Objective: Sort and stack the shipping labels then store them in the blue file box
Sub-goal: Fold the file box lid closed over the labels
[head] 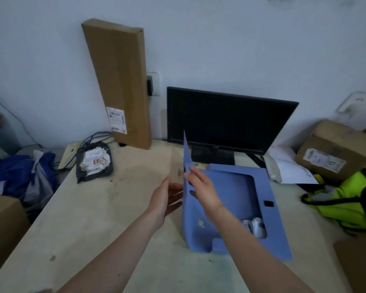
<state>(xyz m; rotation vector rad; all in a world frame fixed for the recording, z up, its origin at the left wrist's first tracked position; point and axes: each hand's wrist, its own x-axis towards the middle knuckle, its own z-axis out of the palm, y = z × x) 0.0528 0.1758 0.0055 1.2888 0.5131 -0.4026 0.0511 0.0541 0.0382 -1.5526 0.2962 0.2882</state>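
The blue file box lies open on the beige table, right of centre, its lid standing up on edge along its left side. White rolled labels show inside the box near its front. My right hand rests on the inner face of the lid, fingers spread, thumb toward the lid's edge. My left hand is on the outer side of the lid, palm turned toward it, fingers apart; whether it touches the lid is hidden.
A black monitor stands behind the box. A tall cardboard carton leans on the wall. A black parcel lies at the table's back left. A white mailer, a brown box and a neon-yellow bag sit to the right.
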